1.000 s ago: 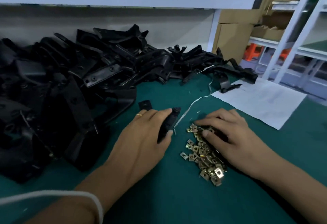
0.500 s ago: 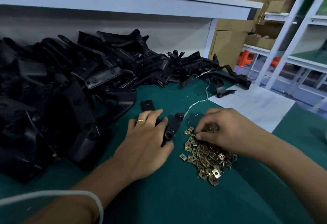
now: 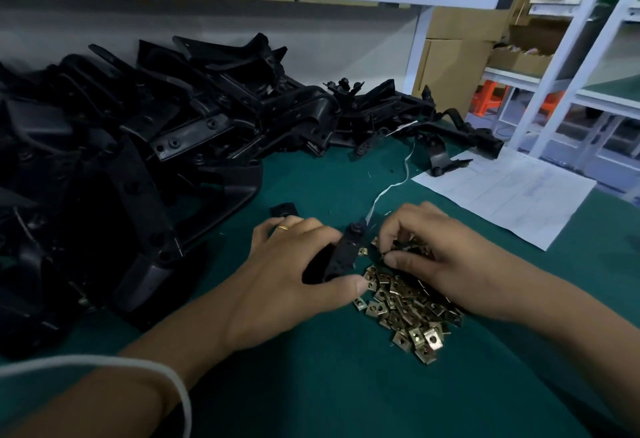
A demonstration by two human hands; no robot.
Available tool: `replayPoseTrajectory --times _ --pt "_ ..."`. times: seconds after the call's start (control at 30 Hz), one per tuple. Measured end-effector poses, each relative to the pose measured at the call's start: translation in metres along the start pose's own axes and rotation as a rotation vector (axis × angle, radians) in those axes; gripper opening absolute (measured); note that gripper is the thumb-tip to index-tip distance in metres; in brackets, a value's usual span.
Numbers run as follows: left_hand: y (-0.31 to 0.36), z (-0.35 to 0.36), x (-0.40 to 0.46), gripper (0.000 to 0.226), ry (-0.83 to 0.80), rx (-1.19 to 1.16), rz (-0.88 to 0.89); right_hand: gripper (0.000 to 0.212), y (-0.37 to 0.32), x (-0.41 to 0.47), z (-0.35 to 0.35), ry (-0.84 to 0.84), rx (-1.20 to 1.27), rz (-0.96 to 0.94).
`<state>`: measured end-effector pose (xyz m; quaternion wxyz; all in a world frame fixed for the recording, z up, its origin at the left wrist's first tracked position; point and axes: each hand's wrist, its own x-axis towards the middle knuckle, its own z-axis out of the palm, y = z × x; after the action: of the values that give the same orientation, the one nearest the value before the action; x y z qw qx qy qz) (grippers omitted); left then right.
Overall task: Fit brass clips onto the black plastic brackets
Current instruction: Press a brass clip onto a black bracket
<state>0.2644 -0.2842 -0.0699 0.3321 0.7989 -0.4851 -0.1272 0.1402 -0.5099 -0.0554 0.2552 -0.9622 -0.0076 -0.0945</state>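
My left hand grips a black plastic bracket on the green table, thumb under its near end, fingers curled over its side. A gold ring sits on one finger. My right hand hovers over a heap of brass clips and pinches something small between thumb and forefinger right beside the bracket's far end; it looks like a brass clip, mostly hidden by the fingers. A small black bracket piece lies just beyond my left hand.
A big pile of black brackets fills the left and back of the table. A white paper sheet lies at the right, a white string runs toward the pile. Cardboard boxes and white racks stand behind.
My right hand has lifted off the clip heap with fingers now pinched and moved next to the bracket. My left hand has turned the bracket up toward it.
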Motion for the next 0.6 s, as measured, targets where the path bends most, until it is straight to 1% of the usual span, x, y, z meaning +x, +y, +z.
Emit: replayPoseTrajectory --times 0.1,0.2,0.33,0.47,0.6 --pt "-0.005 -0.004 -0.003 0.068 -0.037 -0.126 -0.047 0.011 0.002 0.002 -0.001 0.150 0.273 0.025" --pt "-0.006 -0.007 -0.002 0.075 -0.058 -0.128 -0.033 0.021 0.003 0.004 -0.001 0.256 0.546 0.030" --pt "-0.011 -0.015 0.000 0.093 -0.132 -0.188 -0.035 0.018 0.002 0.004 0.001 0.314 0.810 0.105" --pt "-0.013 -0.017 0.001 0.093 -0.132 -0.261 -0.009 0.019 -0.001 0.007 0.002 0.354 1.014 0.168" --pt "-0.012 -0.014 0.002 0.096 -0.119 -0.195 -0.018 0.030 -0.005 0.007 0.000 0.392 1.231 0.182"
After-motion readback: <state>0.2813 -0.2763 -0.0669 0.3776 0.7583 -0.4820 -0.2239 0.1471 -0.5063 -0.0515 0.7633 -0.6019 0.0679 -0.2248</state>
